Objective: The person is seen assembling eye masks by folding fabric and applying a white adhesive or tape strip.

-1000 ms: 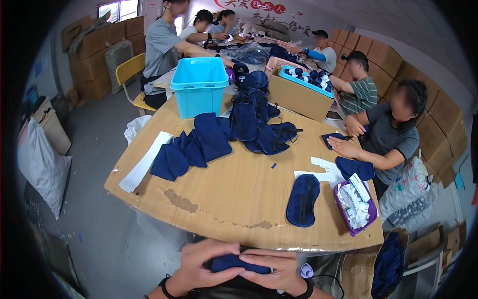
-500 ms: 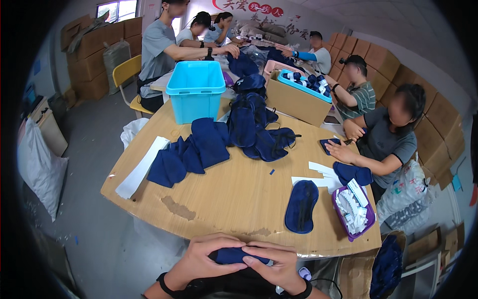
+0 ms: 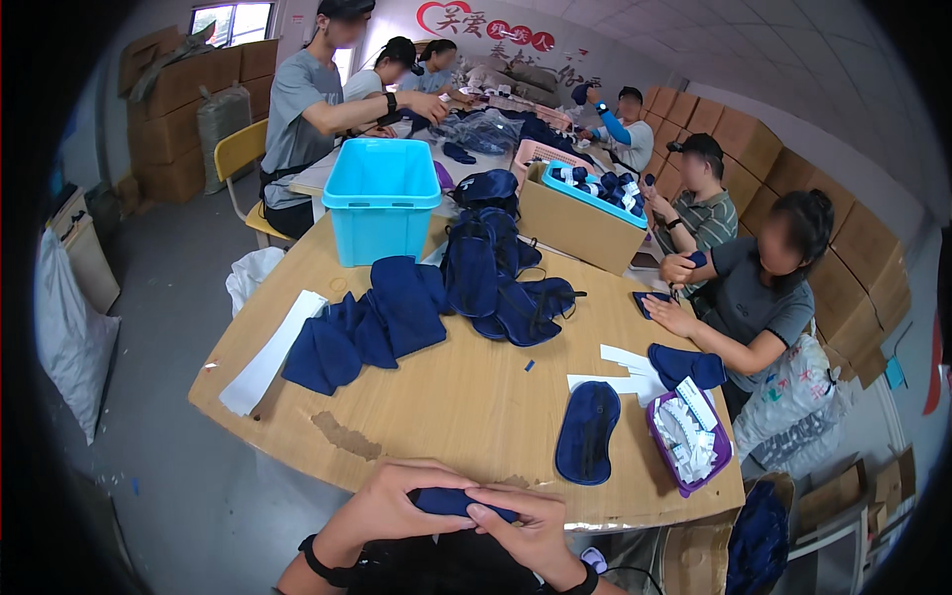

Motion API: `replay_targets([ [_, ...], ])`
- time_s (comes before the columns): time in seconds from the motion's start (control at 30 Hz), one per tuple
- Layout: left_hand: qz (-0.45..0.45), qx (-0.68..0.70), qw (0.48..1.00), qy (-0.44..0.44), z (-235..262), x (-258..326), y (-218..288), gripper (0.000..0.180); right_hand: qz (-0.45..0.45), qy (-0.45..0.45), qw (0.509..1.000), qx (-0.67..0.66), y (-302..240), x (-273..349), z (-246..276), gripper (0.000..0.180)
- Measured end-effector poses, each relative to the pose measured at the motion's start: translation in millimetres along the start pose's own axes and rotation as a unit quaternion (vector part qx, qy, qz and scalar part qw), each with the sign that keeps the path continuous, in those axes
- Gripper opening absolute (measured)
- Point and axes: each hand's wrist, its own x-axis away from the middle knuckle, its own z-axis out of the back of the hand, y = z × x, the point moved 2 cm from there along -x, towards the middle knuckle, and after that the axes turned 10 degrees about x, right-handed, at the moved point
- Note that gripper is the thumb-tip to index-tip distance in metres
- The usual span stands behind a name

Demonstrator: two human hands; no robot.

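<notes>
Just in front of the table's near edge, my left hand [image 3: 397, 499] and my right hand [image 3: 528, 524] close around a rolled navy eye mask [image 3: 443, 501]. My fingertips wrap its top and my thumbs press its near side, so much of the roll is covered. A flat navy eye mask [image 3: 588, 433] with a dark strap lies on the table [image 3: 466, 416], beyond my right hand. Farther in, several navy eye masks [image 3: 504, 273] with straps are heaped, and navy cloth pieces [image 3: 382, 309] overlap to their left.
A blue bin [image 3: 382, 213] and a cardboard box [image 3: 575, 220] with a blue tray of rolled items stand at the back. A purple basket [image 3: 729, 458] of white labels sits at the right, near white strips [image 3: 630, 369]. A co-worker [image 3: 769, 283] sits on the right; others work behind.
My view has shifted slightly, so the table sits a little lower and farther left. Both hands keep hold of the rolled mask. A far co-worker on the right now raises a dark item.
</notes>
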Motion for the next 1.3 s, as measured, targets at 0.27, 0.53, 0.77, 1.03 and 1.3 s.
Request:
replay_targets([
  [0.27, 0.086, 0.082, 0.992, 0.052, 14.6, 0.0, -23.0, 0.038, 0.035, -0.018, 0.991, 0.131, -5.4, -22.6, -2.2, 0.022],
  [0.53, 0.137, 0.293, 0.932, 0.162, 33.3, 2.4, -27.5, 0.039, -0.070, 0.010, 0.997, -0.035, -10.6, -31.8, 36.1, 0.028],
  [0.77, 0.104, 0.291, 0.931, 0.195, 28.2, 11.0, -34.7, 0.037, -0.057, 0.033, 0.997, -0.028, -4.3, -11.3, 64.5, 0.025],
  [1.03, 0.084, 0.466, 0.846, 0.245, 31.3, 23.5, -37.5, 0.049, 0.011, 0.212, 0.976, 0.054, 5.4, -7.1, 102.4, 0.027],
  [1.3, 0.048, 0.473, 0.826, 0.302, 42.1, 6.2, -47.7, 0.049, 0.004, 0.260, 0.944, 0.202, 17.8, 2.9, 107.5, 0.024],
])
